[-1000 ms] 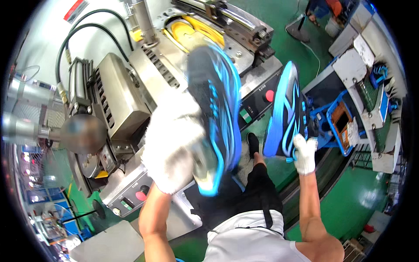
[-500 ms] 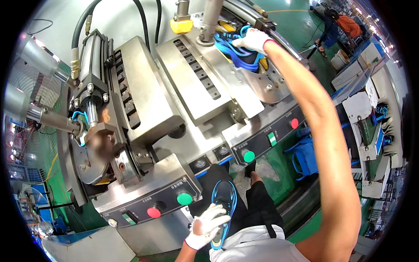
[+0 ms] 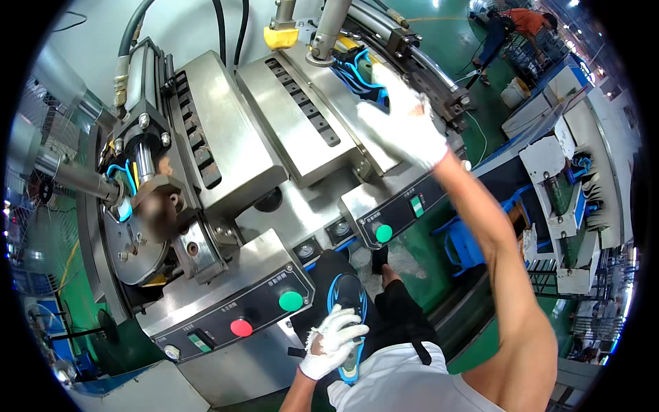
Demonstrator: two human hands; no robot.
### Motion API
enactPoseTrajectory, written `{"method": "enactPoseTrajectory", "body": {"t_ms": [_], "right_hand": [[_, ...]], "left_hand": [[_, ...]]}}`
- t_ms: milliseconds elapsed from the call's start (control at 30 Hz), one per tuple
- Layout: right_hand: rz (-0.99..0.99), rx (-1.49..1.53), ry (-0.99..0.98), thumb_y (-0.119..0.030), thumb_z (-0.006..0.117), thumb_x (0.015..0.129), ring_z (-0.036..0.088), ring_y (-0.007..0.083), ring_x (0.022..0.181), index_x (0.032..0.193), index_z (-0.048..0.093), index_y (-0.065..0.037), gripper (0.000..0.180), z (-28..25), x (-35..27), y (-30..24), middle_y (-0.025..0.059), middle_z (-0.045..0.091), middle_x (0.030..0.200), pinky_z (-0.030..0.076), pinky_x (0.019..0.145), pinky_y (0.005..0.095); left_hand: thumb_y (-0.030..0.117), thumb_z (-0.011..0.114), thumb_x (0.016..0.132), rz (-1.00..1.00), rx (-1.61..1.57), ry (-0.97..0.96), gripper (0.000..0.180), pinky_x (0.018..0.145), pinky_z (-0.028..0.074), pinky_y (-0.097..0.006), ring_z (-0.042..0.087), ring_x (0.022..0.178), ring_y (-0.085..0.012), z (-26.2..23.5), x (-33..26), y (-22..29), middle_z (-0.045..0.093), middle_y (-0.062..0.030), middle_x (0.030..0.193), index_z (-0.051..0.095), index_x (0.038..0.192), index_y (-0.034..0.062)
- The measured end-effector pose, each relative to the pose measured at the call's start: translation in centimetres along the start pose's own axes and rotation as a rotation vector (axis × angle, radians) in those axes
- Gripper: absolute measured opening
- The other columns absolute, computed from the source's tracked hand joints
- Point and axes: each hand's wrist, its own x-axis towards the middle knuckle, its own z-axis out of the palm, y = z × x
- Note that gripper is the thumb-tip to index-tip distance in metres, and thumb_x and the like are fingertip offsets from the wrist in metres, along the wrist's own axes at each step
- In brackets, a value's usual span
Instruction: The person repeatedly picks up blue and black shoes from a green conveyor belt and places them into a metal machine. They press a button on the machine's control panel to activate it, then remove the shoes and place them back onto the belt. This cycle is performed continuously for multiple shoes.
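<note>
A black shoe with blue edging [image 3: 348, 292] rests on my lap, its sole end toward my body. My left hand [image 3: 335, 343], in a white glove, lies across it with the fingers closed over its side. My right hand [image 3: 405, 123], also gloved in white, hangs over the right side of the machine, smeared by motion. Its thumb and fingers are spread, with nothing seen in them. Just beyond it, a second black-and-blue shoe [image 3: 353, 72] sits in the machine beside a metal post [image 3: 328, 34]; my right hand partly hides it.
The steel machine [image 3: 295, 123] has a left control panel [image 3: 240, 309] and a right one [image 3: 398, 216] with coloured buttons. A cylinder [image 3: 144, 165] stands at left. A blue stool [image 3: 463, 244] and a white rack [image 3: 573, 213] are at right. Another person [image 3: 515, 31] bends far right.
My right hand has left the shoe at the machine and come nearer to me. More of the metal bed beside that shoe shows. My left hand stays on the lap shoe.
</note>
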Motion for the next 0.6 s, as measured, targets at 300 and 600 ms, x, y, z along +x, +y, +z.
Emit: {"method": "enactPoseTrajectory", "body": {"t_ms": [300,600], "right_hand": [[-0.285,-0.460,-0.426,-0.054,0.071,0.091,0.023,0.0447,0.160,0.161,0.038,0.000,0.094,4.7,-23.2,-5.9,0.0272,0.030,0.169,0.013,0.131,0.0582],[0.318,0.389,-0.459,-0.053,0.079,0.085,0.024,0.0394,0.161,0.167,0.024,-0.001,0.111,-7.8,-39.4,-9.3,0.0259,0.021,0.173,0.027,0.128,0.0478]], "left_hand": [[0.008,0.079,0.082,0.040,0.018,0.086,0.031,0.119,0.043,-0.053,0.061,0.130,-0.0370,1.9,-0.4,-0.1,0.070,-0.0115,0.125,0.076,0.113,0.0112],[0.003,0.070,0.090,-0.088,0.035,0.197,0.021,0.116,0.042,-0.048,0.062,0.119,-0.0351,7.2,4.3,3.8,0.067,-0.0149,0.118,0.071,0.111,0.0057]]}}
